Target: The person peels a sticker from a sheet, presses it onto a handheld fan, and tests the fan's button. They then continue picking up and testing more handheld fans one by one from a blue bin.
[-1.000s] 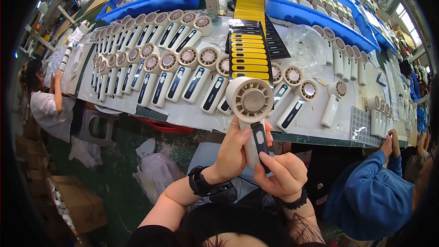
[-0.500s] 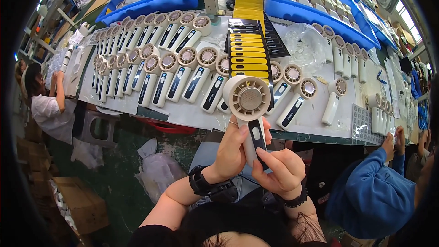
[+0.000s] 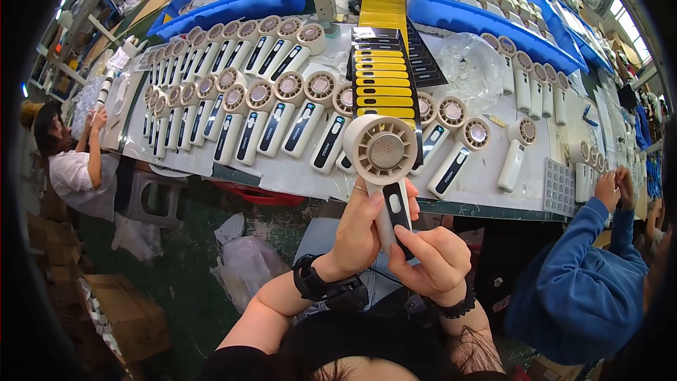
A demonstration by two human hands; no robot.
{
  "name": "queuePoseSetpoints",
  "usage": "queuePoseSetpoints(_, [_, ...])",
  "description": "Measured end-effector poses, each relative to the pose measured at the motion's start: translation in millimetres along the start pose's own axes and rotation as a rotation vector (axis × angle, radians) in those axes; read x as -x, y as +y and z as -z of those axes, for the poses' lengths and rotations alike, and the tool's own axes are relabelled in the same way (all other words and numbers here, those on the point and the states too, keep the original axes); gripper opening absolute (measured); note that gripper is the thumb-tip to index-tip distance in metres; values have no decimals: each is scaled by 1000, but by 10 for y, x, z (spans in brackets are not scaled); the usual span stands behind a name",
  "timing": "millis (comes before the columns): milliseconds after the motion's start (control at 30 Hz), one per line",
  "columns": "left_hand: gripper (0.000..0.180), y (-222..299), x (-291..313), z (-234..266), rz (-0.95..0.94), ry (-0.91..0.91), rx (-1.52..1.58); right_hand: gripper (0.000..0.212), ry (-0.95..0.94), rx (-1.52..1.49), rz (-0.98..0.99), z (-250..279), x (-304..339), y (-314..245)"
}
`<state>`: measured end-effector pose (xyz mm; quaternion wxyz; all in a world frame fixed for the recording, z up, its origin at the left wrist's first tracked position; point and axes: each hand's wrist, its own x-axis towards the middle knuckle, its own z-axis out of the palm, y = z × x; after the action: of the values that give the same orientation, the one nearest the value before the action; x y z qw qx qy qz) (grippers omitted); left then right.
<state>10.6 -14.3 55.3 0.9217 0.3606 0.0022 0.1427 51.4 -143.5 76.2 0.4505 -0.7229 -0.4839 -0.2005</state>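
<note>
A white handheld fan (image 3: 381,148) with a round slotted head and a dark strip on its handle is held up in front of me. My left hand (image 3: 358,229) is wrapped around the handle below the head. My right hand (image 3: 436,261) has its thumb and curled fingers at the lower part of the dark strip, against the handle. Just behind the fan head lies a sheet of yellow and black strip labels (image 3: 384,77) on the table. Rows of similar fans (image 3: 271,127) with dark strips lie to the left of it.
Blue bins (image 3: 236,10) full of fan parts stand along the table's (image 3: 303,187) far side. A clear plastic bag (image 3: 469,67) and a grey sheet of small pieces (image 3: 559,187) lie to the right. A co-worker in blue (image 3: 585,279) sits at right, another person (image 3: 77,162) at far left.
My hands and the fan stay almost in place. The co-worker in blue has shifted slightly, hands raised higher, and the person at far left has moved their arms a little.
</note>
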Motion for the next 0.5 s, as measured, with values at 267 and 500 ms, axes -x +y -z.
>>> queuePoseSetpoints(267, [36,-12,-7,8,6,1,4,32,-7,-13,-8,1,6,8])
queuePoseSetpoints(500, [36,-29,-16,24,34,13,40,30,23,-9,1,-23,22,42])
